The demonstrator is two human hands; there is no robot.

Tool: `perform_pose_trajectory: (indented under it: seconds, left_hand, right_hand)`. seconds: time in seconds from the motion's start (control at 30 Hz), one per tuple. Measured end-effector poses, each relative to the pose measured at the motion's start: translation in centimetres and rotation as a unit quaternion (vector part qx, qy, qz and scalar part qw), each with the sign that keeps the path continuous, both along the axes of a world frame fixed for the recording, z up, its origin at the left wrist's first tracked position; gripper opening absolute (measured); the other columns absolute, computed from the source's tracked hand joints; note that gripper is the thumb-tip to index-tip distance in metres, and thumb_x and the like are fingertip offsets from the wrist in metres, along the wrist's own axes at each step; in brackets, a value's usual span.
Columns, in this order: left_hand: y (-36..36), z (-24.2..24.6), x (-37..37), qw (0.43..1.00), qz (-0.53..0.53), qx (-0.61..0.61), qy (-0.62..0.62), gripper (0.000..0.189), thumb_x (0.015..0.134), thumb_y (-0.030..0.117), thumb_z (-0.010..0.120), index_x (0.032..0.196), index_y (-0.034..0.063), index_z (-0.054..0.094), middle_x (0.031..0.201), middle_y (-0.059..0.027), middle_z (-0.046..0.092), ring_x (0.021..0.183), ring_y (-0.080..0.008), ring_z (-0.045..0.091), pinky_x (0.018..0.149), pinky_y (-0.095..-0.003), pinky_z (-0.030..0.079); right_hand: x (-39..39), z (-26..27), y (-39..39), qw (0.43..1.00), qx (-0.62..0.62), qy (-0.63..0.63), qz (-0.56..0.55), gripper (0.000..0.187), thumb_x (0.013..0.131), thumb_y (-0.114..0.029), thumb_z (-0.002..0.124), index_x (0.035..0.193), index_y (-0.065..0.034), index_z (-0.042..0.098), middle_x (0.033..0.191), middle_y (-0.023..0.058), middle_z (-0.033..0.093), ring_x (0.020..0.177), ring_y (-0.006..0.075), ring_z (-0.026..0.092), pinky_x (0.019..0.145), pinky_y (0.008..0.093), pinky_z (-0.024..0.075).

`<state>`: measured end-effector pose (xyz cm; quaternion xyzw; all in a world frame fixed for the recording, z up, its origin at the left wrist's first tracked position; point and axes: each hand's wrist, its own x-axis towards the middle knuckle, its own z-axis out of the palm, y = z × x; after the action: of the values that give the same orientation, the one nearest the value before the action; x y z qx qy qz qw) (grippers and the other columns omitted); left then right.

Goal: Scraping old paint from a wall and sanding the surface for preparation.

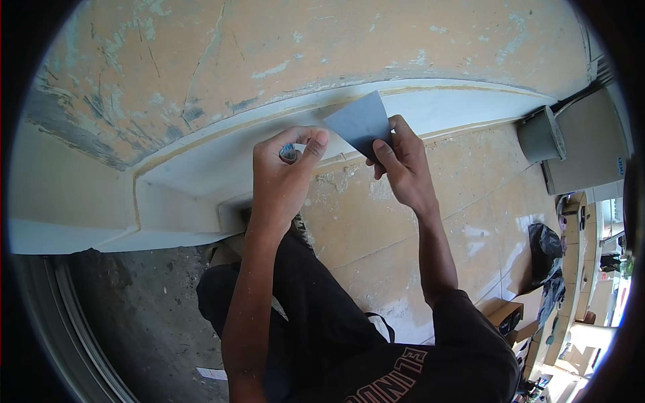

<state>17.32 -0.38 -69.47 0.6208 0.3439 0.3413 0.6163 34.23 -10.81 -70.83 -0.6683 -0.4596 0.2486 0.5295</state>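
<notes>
A piece of dark grey sheet, seemingly sandpaper (360, 123), is pinched between the thumb and fingers of my right hand (403, 166). My left hand (289, 166) is just left of its corner, thumb against the index finger, with a small rolled or tubular item (288, 153) with blue marks held in the curled fingers. What that item is, I cannot tell. Behind both hands runs a white-painted ledge (201, 166) with tan edge lines, along a peach wall (352, 45) with scraped paint and grey patches.
Dusty beige floor tiles (378, 226) lie under my arms. A grey bucket (541, 135) stands beside a large pale box-like object (589, 141) at the right. A black plastic bag (544, 249) and a cardboard box (504, 315) are lower right. A metal track (75, 312) edges the dark floor at left.
</notes>
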Motion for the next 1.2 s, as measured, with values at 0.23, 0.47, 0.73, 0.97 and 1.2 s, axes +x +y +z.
perform_pose_trajectory:
  seconds: [0.23, 0.47, 0.73, 0.97, 1.2]
  left_hand:
    - [-1.1, -2.4, 4.9, 0.998, 0.004, 0.054, -0.034, 0.026, 0.087, 0.024, 0.072, 0.089, -0.0016, 0.069, 0.075, -0.0025, 0.063, 0.063, -0.0071, 0.049, 0.054, -0.0240, 0.039]
    - [0.0, -3.3, 5.9, 0.981, 0.016, 0.187, -0.043, 0.025, 0.089, 0.021, 0.067, 0.084, -0.0035, 0.066, 0.073, -0.0165, 0.064, 0.063, -0.0279, 0.060, 0.058, -0.0337, 0.044]
    - [0.8, -3.1, 7.5, 0.983, 0.058, 0.171, -0.021, 0.039, 0.092, 0.029, 0.065, 0.072, -0.0036, 0.063, 0.056, -0.0066, 0.052, 0.055, -0.0131, 0.047, 0.056, -0.0303, 0.040]
    - [0.5, -4.1, 8.7, 0.969, 0.077, 0.234, -0.025, 0.035, 0.093, 0.025, 0.062, 0.072, -0.0020, 0.065, 0.059, -0.0119, 0.061, 0.048, -0.0228, 0.049, 0.052, -0.0345, 0.040]
    - [0.3, -4.0, 9.1, 0.974, 0.065, 0.218, -0.023, 0.039, 0.094, 0.029, 0.062, 0.071, -0.0027, 0.066, 0.059, -0.0120, 0.062, 0.051, -0.0222, 0.053, 0.057, -0.0337, 0.042]
  right_hand:
    - [4.7, 6.5, -0.5, 0.931, -0.106, -0.344, 0.065, 0.023, 0.097, -0.022, 0.054, 0.087, -0.0007, 0.053, 0.054, 0.0189, 0.050, 0.051, 0.0346, 0.054, 0.052, 0.0413, 0.0400]
    - [4.5, 5.1, 1.6, 0.946, -0.053, -0.306, 0.094, 0.013, 0.096, -0.012, 0.053, 0.091, -0.0001, 0.053, 0.058, 0.0184, 0.056, 0.056, 0.0365, 0.058, 0.055, 0.0399, 0.0434]
    - [5.7, 4.0, 4.1, 0.923, 0.028, -0.384, 0.013, 0.021, 0.089, -0.020, 0.068, 0.082, -0.0009, 0.062, 0.061, 0.0132, 0.061, 0.050, 0.0213, 0.058, 0.049, 0.0296, 0.0440]
    - [6.6, 3.8, 5.3, 0.868, 0.092, -0.486, 0.041, 0.016, 0.083, -0.020, 0.072, 0.079, -0.0048, 0.066, 0.057, 0.0103, 0.061, 0.048, 0.0227, 0.060, 0.048, 0.0319, 0.0469]
    - [7.4, 4.4, 4.2, 0.856, 0.070, -0.509, 0.052, 0.012, 0.080, -0.018, 0.073, 0.078, -0.0074, 0.069, 0.057, 0.0065, 0.062, 0.048, 0.0192, 0.061, 0.047, 0.0305, 0.0469]
